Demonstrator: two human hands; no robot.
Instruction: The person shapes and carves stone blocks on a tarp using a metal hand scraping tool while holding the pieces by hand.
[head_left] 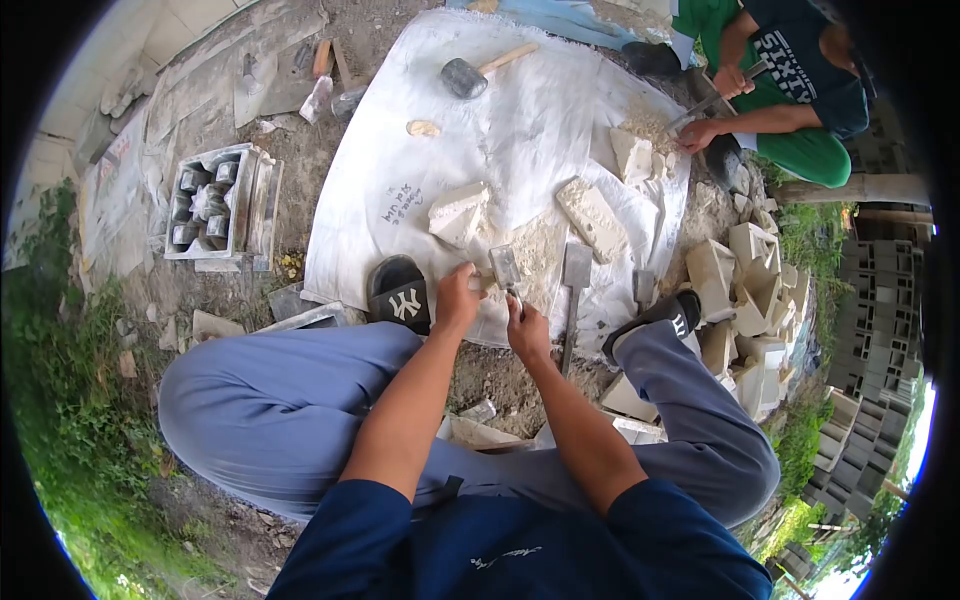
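Note:
My left hand (459, 298) is closed at the near edge of a white sheet (370, 230), its fingers around what looks like a small pale piece, partly hidden. My right hand (528, 329) grips a tool with a flat grey metal head (504, 267), pointing away from me beside the left fingers. Just beyond lies a rough cream stone block (459, 213), with a second block (592, 219) to its right and pale crumbs around them. Right of my right hand is a flat-bladed metal tool (577, 268) with a long handle.
A black-headed mallet (465, 78) lies farther back on the sheet. Another person (800, 90) crouches at upper right, working a tool near a pale block (630, 155). Cut blocks (745, 285) are piled at right; a grey mould-like box (210, 205) stands at left.

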